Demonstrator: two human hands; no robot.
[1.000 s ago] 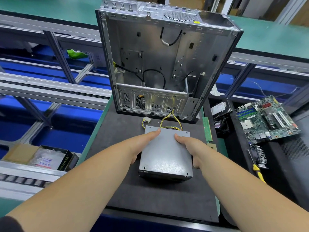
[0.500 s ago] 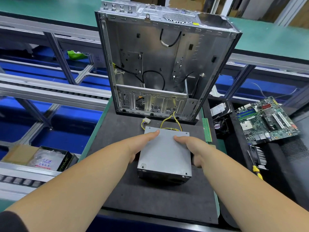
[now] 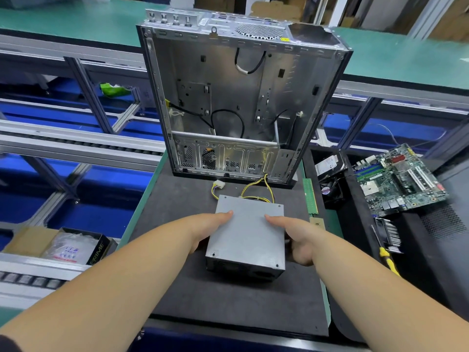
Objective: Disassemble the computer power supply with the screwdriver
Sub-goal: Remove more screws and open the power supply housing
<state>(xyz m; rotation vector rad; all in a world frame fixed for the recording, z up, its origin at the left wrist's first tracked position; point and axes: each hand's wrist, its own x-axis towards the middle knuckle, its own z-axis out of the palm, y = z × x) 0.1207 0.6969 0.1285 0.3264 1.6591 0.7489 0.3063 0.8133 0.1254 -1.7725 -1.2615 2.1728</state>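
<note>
**Both hands gripping the power supply on the mat, screwdriver not yet taken up**

Head view. The left hand and the right hand are clasping the grey sheet-metal box of the computer power supply from its two sides; each thumb is lying flat on the top plate while the remaining fingers are wrapping down the side walls, out of sight. The box is sitting on the black foam work mat, directly between the two hands and just in front of the open silver computer case, which is standing upright at the far end of the mat. Yellow and black wires are running from the far edge of the box toward the foot of the case; whether they are attached inside cannot be told. Small screws are showing at the corners of the top plate.

The step in hand appears to be positioning the box for opening. The next move is likely calling for one hand to release and reach to the right for the yellow-handled screwdriver, which is lying well apart from the grip, beside a finned metal heat sink and below a green motherboard. The other hand should be steadying the box while the corner screws are being turned.
</note>
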